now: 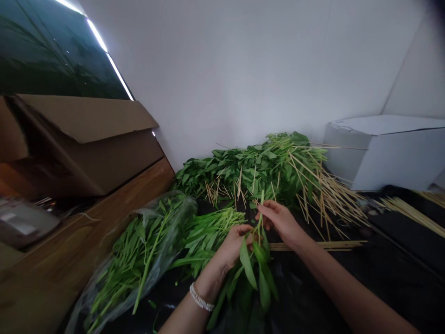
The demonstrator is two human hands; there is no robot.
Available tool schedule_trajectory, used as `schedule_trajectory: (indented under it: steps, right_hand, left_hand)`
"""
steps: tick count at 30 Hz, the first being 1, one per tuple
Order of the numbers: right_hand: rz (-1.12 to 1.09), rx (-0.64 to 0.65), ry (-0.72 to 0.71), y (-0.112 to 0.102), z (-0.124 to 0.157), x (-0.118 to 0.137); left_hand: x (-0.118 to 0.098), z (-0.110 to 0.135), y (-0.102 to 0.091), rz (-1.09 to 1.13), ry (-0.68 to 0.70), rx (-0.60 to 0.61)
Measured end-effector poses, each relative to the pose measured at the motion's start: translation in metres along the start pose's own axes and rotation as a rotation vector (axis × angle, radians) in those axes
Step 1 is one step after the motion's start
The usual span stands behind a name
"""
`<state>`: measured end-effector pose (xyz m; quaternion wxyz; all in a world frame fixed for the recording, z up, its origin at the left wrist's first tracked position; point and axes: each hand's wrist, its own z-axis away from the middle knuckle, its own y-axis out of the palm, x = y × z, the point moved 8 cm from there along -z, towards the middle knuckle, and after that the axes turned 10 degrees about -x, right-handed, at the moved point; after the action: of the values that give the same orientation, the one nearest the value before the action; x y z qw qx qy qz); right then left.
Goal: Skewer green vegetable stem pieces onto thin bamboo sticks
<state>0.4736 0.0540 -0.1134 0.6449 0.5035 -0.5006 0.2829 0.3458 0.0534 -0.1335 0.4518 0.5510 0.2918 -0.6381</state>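
Observation:
Between my hands a small bunch of leafy green stems (263, 283) hangs with its leaves down and its cut ends up. My left hand (233, 245), with a beaded bracelet at the wrist, is closed around the stems just above the leaves. Higher up, my right hand (281, 222) pinches the pale stem ends between thumb and fingers. Left of my left hand lies a loose pile of greens (208, 232), its stems pointing away from me. Just beyond my hands are thin wooden sticks (239, 183) poking out of a larger heap of greens (243, 160).
An open clear plastic bag (186, 213) of greens lies to the left. More sticks (327, 197) fan out at right, in front of a white box (392, 148). A cardboard box (93, 148) stands far left on a wooden surface (139, 190). Black sheeting (313, 287) covers the work surface.

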Motion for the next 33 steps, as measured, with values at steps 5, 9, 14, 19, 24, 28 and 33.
schedule_trajectory:
  steps: [5, 9, 14, 19, 24, 28, 33]
  right_hand:
    - [-0.059, -0.001, -0.009, 0.003, 0.003, 0.004]
    - [-0.148, -0.058, -0.026, 0.005, 0.006, 0.009]
    - [-0.252, -0.137, -0.008, -0.013, -0.004, 0.010]
    - [-0.305, -0.108, 0.061, -0.029, -0.013, 0.009]
    - [-0.319, 0.000, 0.155, -0.013, -0.004, -0.002]
    - [-0.315, 0.042, 0.197, -0.007, -0.001, -0.008]
    - [-0.297, 0.079, 0.196, -0.006, -0.001, -0.008]
  left_hand:
    - [-0.007, 0.003, -0.001, 0.052, 0.055, -0.024]
    - [-0.011, -0.001, -0.010, 0.148, 0.065, -0.105]
    - [-0.010, 0.000, -0.010, 0.209, 0.052, -0.041]
    - [-0.007, 0.007, 0.005, 0.281, -0.034, 0.086]
    - [-0.001, 0.004, 0.014, 0.302, -0.084, 0.140]
    - [-0.002, -0.002, 0.007, 0.306, -0.045, 0.134]
    - [-0.001, -0.004, -0.001, 0.351, -0.079, 0.097]
